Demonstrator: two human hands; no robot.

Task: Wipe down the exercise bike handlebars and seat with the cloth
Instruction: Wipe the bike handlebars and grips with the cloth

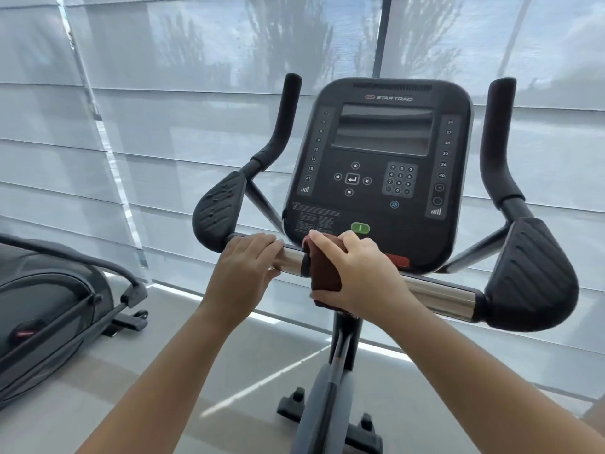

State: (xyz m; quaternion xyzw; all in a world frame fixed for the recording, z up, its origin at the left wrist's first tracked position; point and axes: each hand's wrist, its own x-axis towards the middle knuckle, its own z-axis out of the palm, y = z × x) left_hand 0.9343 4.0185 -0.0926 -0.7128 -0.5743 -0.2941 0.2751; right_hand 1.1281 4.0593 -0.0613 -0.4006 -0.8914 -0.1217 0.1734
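One dark red folded cloth [324, 273], wrapped round the chrome handlebar crossbar [435, 291] for all-round contact, gripped in curled fingers [327, 239] of the right hand [358, 273]; left hand [244, 267], just beside, curls over bare bar, presumably to steady it; seat out of view.

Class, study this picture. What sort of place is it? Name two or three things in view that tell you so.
Most likely a gym or fitness room. An exercise bike console marked Star Trac stands between black handlebars, a second exercise machine sits at left, and blinds hang behind.
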